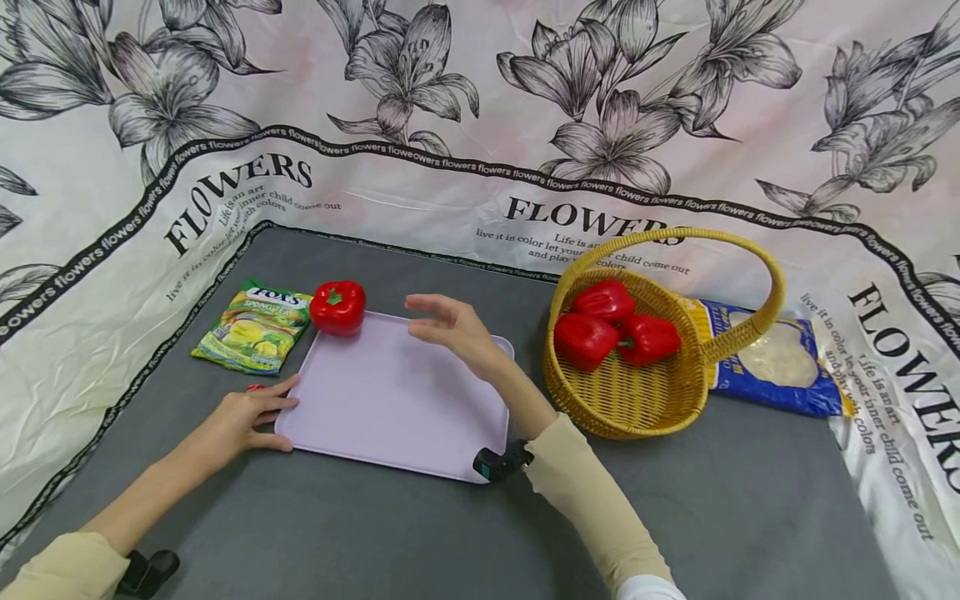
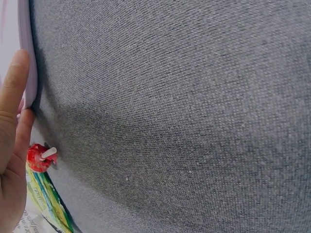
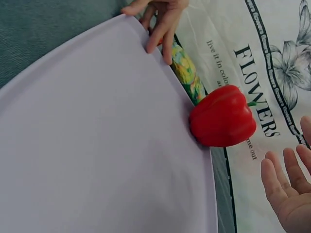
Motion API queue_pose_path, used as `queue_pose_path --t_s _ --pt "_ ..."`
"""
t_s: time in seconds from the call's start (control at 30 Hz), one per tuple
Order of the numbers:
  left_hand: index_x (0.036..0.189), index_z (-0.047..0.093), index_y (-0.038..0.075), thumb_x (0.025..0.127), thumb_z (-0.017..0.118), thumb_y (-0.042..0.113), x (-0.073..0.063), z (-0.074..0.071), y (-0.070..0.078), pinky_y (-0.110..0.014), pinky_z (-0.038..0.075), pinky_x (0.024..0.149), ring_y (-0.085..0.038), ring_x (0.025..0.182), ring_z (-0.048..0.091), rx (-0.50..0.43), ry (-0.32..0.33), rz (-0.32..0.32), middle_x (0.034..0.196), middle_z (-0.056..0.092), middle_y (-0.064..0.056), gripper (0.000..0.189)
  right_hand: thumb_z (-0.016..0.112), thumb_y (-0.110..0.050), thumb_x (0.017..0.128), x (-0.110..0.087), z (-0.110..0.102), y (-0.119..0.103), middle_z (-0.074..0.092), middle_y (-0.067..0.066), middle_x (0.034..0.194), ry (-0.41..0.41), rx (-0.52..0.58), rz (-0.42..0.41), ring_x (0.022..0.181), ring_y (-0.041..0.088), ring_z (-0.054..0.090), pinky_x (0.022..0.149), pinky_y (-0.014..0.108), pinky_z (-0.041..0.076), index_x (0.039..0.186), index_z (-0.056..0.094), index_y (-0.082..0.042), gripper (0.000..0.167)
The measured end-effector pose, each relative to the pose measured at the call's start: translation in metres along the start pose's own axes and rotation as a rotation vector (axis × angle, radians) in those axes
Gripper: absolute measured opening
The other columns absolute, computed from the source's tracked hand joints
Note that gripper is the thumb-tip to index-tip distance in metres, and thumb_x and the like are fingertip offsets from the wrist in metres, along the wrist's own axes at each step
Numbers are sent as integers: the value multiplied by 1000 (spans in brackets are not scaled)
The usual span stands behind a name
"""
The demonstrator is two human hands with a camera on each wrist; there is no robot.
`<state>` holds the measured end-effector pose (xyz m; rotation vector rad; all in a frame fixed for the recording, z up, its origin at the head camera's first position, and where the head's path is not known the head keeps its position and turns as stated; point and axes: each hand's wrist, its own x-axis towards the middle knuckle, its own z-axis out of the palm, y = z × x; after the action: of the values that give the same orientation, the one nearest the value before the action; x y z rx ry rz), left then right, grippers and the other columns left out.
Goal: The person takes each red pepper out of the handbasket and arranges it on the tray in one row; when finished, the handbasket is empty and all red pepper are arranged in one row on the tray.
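A pale lilac tray (image 1: pixel 397 400) lies on the grey tabletop. My left hand (image 1: pixel 247 414) touches its left edge, the fingers fairly straight along the rim (image 2: pixel 29 53). Above the tray's far side hovers my right hand (image 1: pixel 453 329), with its fingers loosely extended and nothing in them. A red bell pepper (image 1: pixel 337 307) sits at the tray's far left corner, left of the right hand. Beside my left fingers is a small red-wrapped lollipop (image 2: pixel 40 158) with a white stick, mostly hidden in the head view. A green-yellow Fox's candy bag (image 1: pixel 255 327) lies beyond it.
To the right stands a yellow wicker basket (image 1: pixel 626 421) with a tall handle and three red bell peppers (image 1: pixel 585 340) inside. Behind it lies a blue and yellow plastic packet (image 1: pixel 780 358). A flower-printed cloth (image 1: pixel 420 192) borders the grey surface.
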<state>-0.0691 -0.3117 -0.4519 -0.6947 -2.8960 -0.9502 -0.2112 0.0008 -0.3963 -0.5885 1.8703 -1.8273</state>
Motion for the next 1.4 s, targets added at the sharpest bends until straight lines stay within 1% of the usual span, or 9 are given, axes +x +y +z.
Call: queue_pose_path --t_s 0.23,0.53,0.67,0.83,0.9,1.03,1.13,1.2,1.4 --pt "109 67 -11 60 89 17 0 0 0 -35 58 72 -41 105 59 19 -11 -19 130 52 -30 61 64 -3 91 -22 -12 -6 56 10 133 1 4 -10 120 34 54 96 34 51 134 53 -1 44" --pt "110 67 -11 59 89 16 2 1 3 -35 58 72 -41 104 60 6 -18 -23 131 52 -30 62 61 -2 93 -58 -32 -12 55 12 133 40 25 -16 111 26 60 93 37 52 132 53 -1 40" --pt "107 68 -10 57 89 16 0 3 1 -18 56 72 -35 99 64 21 22 14 128 54 -29 60 60 -3 93 -73 -40 -14 56 11 132 65 19 -26 111 24 61 93 37 52 132 53 -1 39" --pt "107 68 -11 57 89 16 -1 4 0 -13 54 70 -28 90 68 12 41 4 128 54 -30 60 60 -3 93 -91 -52 -14 57 13 132 111 12 -41 110 23 62 94 37 52 132 54 -1 39" --pt "107 68 -11 57 89 15 -1 4 1 -15 55 70 -26 90 68 3 41 -4 129 53 -30 61 59 -3 94 -98 -60 -12 56 15 133 127 3 -36 110 22 62 95 38 51 133 52 0 40" --pt "107 68 -10 55 89 13 -2 4 0 -2 48 73 -20 93 67 10 60 7 128 55 -28 61 57 -5 95 -111 -75 -9 56 16 132 166 -10 -16 113 27 60 97 41 50 135 48 2 42" --pt "107 68 -10 55 89 16 -1 4 0 0 46 73 -20 96 67 12 67 22 127 56 -28 62 56 -6 96 -123 -88 -4 58 12 129 192 -10 -13 114 30 58 96 38 50 136 47 2 41" --pt "108 68 -10 55 89 17 -1 5 0 0 46 73 -21 96 67 1 65 21 127 55 -28 63 56 -6 97 -131 -98 -1 59 11 127 205 -15 -25 112 29 59 93 33 52 136 47 2 41" --pt "108 69 -9 55 89 14 -3 5 -1 1 45 74 -14 95 66 8 63 20 128 56 -27 62 54 -3 97 -158 -134 7 59 17 128 252 -34 -92 105 21 63 90 33 54 135 47 5 40"
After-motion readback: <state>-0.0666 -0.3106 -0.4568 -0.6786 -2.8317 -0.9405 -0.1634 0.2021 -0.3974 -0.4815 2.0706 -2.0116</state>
